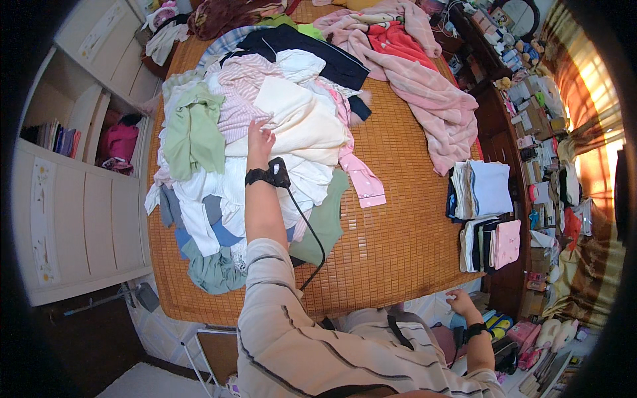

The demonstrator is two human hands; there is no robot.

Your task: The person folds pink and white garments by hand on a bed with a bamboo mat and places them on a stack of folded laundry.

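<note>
From where I stand, sorting and folding laundry looks to be the work in hand, at the point of choosing the next piece. The heap of loose clothes (306, 187) lies on a brown woven mat (405, 242), and the person's left hand (260, 136) is over its middle, where a cream garment (305, 129) meets a pale pink striped top (232, 116). The fingers are loosely curled and a little apart; whether the tips have caught any cloth, I cannot tell. A light green top (192, 136) lies on the heap's left side, a dark navy garment with white piping (292, 48) at its far edge, and a pink sleeve (361, 176) trails off its right.

The right hand (459, 303) hangs well to the right of the heap and nearer the person, fingers parted, with nothing visible in them. Also right of the heap stand two folded stacks, the farther topped in pale blue (492, 189), the nearer in pink (507, 244).

I judge that the next move calls for a firm pinch on one piece, lifting it free without dragging its tangled neighbours; the right hand seems free to help spread it.
</note>
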